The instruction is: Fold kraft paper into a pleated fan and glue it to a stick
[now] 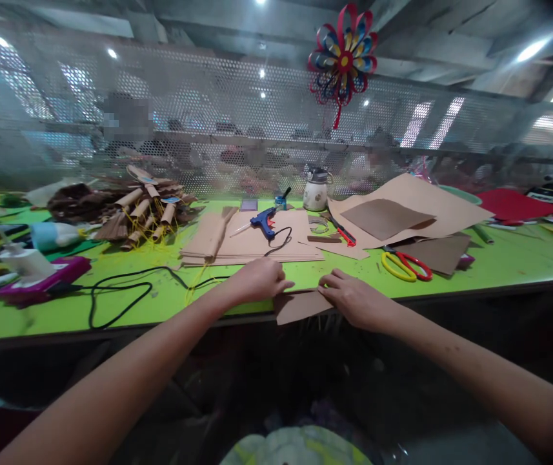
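Brown card (300,305), a small flat matte piece with a slanted edge, is lying at lower centre of the frame, overhanging the near edge of the green table (111,303). Left hand (259,279) is pressing on the card's left end, fingers curled down. Right hand (353,298) is pinching its right edge, fingertips touching it. Card is sitting between both hands. Glue gun (262,221) is resting above centre; scissors (406,265) right of centre.
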{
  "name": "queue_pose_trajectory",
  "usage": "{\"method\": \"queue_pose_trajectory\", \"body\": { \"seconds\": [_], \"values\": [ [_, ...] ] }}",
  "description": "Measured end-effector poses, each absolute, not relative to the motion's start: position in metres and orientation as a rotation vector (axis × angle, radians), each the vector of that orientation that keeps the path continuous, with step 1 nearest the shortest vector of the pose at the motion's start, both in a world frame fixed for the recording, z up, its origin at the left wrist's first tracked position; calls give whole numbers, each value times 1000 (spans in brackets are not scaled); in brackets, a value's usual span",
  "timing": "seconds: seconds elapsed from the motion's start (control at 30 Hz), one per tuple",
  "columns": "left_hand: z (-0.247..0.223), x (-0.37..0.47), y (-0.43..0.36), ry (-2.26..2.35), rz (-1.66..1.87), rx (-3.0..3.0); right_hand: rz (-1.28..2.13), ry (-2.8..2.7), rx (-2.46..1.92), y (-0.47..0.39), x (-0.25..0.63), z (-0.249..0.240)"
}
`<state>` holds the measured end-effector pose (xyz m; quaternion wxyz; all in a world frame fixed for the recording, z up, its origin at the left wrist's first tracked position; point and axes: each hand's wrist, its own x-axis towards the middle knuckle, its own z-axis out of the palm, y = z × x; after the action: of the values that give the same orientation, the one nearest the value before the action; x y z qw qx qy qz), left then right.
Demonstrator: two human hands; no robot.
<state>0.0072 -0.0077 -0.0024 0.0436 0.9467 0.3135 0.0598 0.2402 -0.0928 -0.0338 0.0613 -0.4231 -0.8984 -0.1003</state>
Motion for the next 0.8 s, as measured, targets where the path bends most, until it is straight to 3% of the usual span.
{"method": "queue_pose_trajectory", "body": {
  "seconds": [0.13,0.47,0.8],
  "values": [
    [-15,20,-4,1189,211,2795,-349,-2661,-1321,-97,238,-44],
    [-26,12,-31,1252,180,2849,-330,-2527,-1407,-102,231,-51],
    [-41,2,-24,923,489,3059,185,-2339,-1264,-76,234,-23]
  ]
}}
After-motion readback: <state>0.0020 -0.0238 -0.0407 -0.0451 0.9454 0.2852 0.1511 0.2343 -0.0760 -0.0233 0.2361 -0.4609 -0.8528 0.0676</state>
